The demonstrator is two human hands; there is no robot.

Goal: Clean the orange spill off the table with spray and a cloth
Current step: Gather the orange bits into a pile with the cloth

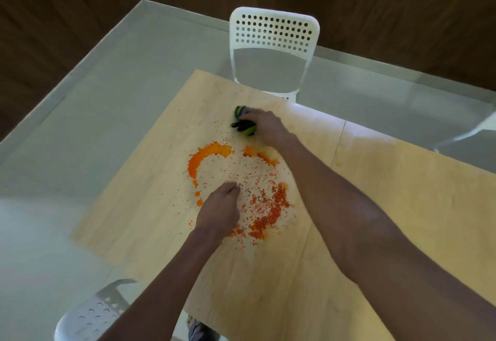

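The table (389, 206) lies bare to the right of the orange spill (241, 193) and along its near edge. The spray bottle (243, 124) stands just beyond the spill. A white chair (273, 45) blocks the far edge, and another chair (91, 311) sits at the near left corner.

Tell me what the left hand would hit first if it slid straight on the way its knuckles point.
Judging by the single view, the left hand points up the table toward the far edge. Its path crosses scattered orange spill specks first, then likely the green bottle gripped by the right hand. Depth is uncertain.
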